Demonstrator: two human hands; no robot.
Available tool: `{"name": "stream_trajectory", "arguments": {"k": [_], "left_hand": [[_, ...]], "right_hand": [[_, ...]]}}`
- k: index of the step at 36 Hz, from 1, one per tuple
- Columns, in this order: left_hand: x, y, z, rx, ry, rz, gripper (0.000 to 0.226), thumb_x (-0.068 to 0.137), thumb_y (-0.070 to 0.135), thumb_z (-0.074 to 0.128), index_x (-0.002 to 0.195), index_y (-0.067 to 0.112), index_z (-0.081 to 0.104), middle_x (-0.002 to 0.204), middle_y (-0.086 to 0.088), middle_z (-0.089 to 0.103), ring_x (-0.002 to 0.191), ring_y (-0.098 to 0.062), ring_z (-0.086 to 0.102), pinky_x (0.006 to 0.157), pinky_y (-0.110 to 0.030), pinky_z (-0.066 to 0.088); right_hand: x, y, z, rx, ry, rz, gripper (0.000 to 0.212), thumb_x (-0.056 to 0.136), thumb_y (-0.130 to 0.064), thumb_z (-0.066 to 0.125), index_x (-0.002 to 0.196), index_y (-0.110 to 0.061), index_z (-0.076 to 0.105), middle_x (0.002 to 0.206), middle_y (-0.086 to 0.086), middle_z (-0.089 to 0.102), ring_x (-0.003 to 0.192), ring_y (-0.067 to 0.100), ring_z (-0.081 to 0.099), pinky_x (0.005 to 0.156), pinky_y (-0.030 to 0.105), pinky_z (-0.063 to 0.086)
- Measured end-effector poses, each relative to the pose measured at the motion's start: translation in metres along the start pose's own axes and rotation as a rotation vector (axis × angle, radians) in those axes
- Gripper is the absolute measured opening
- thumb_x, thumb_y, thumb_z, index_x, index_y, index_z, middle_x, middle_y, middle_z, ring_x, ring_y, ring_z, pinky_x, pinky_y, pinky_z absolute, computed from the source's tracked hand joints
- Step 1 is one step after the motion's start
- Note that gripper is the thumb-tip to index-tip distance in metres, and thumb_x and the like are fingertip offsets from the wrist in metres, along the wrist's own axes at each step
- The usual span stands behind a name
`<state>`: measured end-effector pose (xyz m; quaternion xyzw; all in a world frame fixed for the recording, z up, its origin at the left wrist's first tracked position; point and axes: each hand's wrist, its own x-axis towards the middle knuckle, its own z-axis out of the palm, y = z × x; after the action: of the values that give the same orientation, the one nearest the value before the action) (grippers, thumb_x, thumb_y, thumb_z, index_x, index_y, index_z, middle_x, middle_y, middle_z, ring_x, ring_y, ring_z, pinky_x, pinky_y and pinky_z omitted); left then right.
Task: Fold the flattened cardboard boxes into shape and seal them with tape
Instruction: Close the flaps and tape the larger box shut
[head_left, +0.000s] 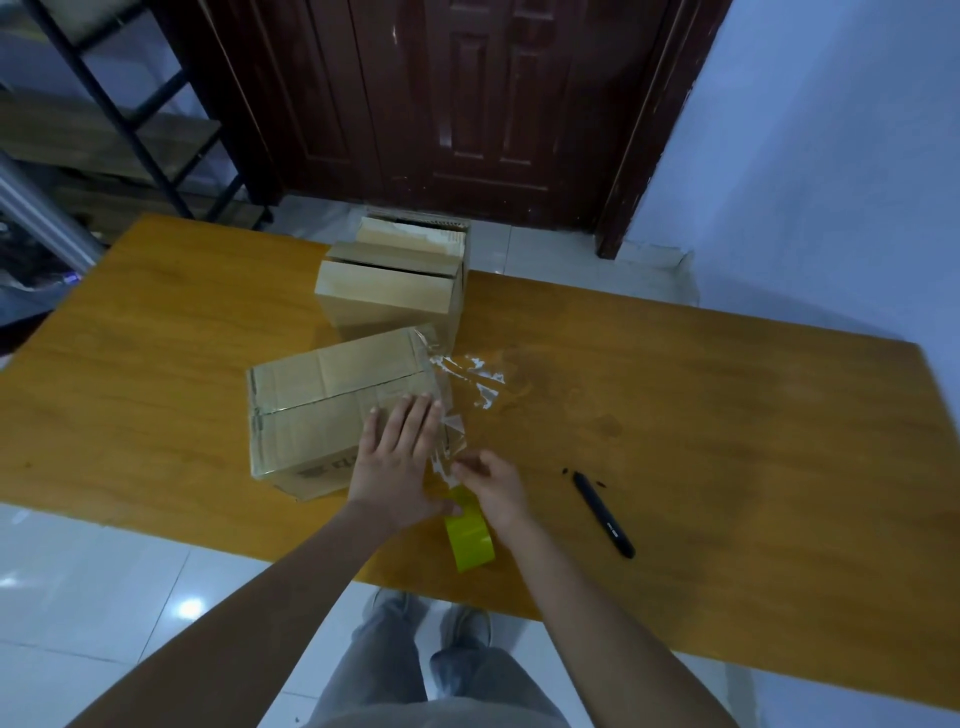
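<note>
Tabletop (675, 415) carries two boxes: the far box (387, 291) sits at the far edge with top flaps not yet sealed, and the near box (332, 410) lies just near-left of it, folded up, long axis running left-near to right-far. Left hand (397, 457) lies flat on the near box's right end, fingers straight and pressing the top face down, holding nothing. A strip of clear tape (452, 415) runs off that right end, crumpled and shiny, trailing down toward the near side to the right hand (493, 486), which pinches the strip just right of the left hand. Yellow-green roll (470, 540) sits right below the right hand at the near table edge, touching or almost touching it; can't tell which. Black pen (605, 514) lies well right of the roll, untouched. Judgement: the tape lies right of the box, so the right hand is nearer for pulling it taut across the right end while the left pins the box.
</note>
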<state>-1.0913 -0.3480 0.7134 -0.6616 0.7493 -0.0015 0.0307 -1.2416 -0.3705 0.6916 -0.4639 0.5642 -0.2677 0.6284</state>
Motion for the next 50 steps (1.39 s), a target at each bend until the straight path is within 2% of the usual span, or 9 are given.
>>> {"name": "stream_trajectory", "arguments": {"k": [5,11,15,19,25,33,36,39,50], "left_hand": [[0.000,-0.003,0.003,-0.007,0.065,0.011,0.125,0.052,0.084,0.057,0.146,0.010,0.022,0.148,-0.010,0.039,0.136,-0.028,0.027,0.109,-0.053,0.019],[0.007,-0.007,-0.004,-0.144,0.259,-0.033,0.059,0.086,0.056,0.036,0.129,0.020,0.054,0.130,0.000,0.055,0.118,-0.023,0.048,0.099,-0.044,0.034],[0.016,-0.008,-0.008,-0.213,0.315,-0.066,0.032,0.085,0.042,0.060,0.112,0.024,0.062,0.115,0.005,0.060,0.104,-0.022,0.053,0.088,-0.042,0.042],[0.020,-0.009,-0.003,-0.269,0.328,-0.105,0.029,0.077,0.034,0.073,0.103,0.023,0.065,0.109,0.005,0.061,0.098,-0.025,0.056,0.084,-0.043,0.043],[0.024,-0.008,0.004,-0.269,0.376,-0.105,0.037,0.083,0.048,0.040,0.099,0.026,0.064,0.106,0.006,0.061,0.095,-0.019,0.045,0.079,-0.042,0.043],[0.024,-0.009,0.005,-0.246,0.386,-0.104,0.035,0.083,0.046,0.041,0.099,0.025,0.065,0.105,0.006,0.062,0.095,-0.019,0.043,0.078,-0.042,0.043],[0.024,-0.008,0.004,-0.245,0.391,-0.112,0.021,0.082,0.037,0.060,0.098,0.025,0.064,0.105,0.005,0.062,0.095,-0.021,0.046,0.078,-0.042,0.043],[0.026,-0.009,0.004,-0.263,0.379,-0.130,0.024,0.076,0.027,0.075,0.098,0.024,0.065,0.104,0.004,0.061,0.093,-0.022,0.047,0.078,-0.043,0.042],[0.026,-0.013,0.004,-0.164,0.413,-0.096,0.029,0.072,0.025,0.079,0.097,0.021,0.064,0.101,0.001,0.062,0.091,-0.024,0.046,0.078,-0.044,0.042]], "right_hand": [[0.002,0.002,0.007,-0.029,0.023,-0.022,0.007,0.087,-0.005,0.064,0.086,-0.012,0.066,0.076,-0.009,0.063,0.073,0.001,0.057,0.070,0.012,0.045],[0.002,0.006,0.010,0.051,0.056,-0.017,0.018,0.085,-0.003,0.066,0.076,-0.018,0.064,0.074,-0.005,0.064,0.070,0.006,0.058,0.070,0.017,0.046],[0.000,0.009,0.013,0.116,0.082,-0.002,0.022,0.084,0.000,0.065,0.074,-0.020,0.064,0.072,-0.005,0.064,0.068,0.006,0.057,0.067,0.014,0.045],[-0.001,0.011,0.018,0.111,0.128,-0.039,0.025,0.082,-0.001,0.068,0.071,-0.023,0.064,0.071,-0.006,0.063,0.067,0.006,0.056,0.068,0.020,0.043],[-0.003,0.013,0.020,0.029,0.162,-0.064,0.021,0.084,-0.009,0.068,0.075,-0.028,0.064,0.077,-0.007,0.066,0.078,0.013,0.060,0.079,0.034,0.048],[-0.006,0.016,0.023,-0.045,0.200,-0.128,0.015,0.086,-0.012,0.066,0.078,-0.024,0.063,0.076,-0.011,0.064,0.072,0.003,0.059,0.072,0.023,0.046],[-0.009,0.020,0.024,-0.097,0.228,-0.160,0.023,0.086,-0.014,0.066,0.072,-0.031,0.060,0.076,-0.011,0.067,0.073,0.002,0.061,0.071,0.027,0.048],[-0.014,0.023,0.023,-0.142,0.220,-0.169,0.023,0.088,-0.016,0.063,0.071,-0.032,0.060,0.075,-0.012,0.066,0.070,-0.002,0.058,0.064,0.017,0.043],[-0.018,0.018,0.019,-0.110,0.285,-0.180,0.036,0.088,-0.002,0.060,0.068,-0.032,0.060,0.073,-0.018,0.064,0.074,-0.007,0.060,0.067,0.008,0.042]]}}
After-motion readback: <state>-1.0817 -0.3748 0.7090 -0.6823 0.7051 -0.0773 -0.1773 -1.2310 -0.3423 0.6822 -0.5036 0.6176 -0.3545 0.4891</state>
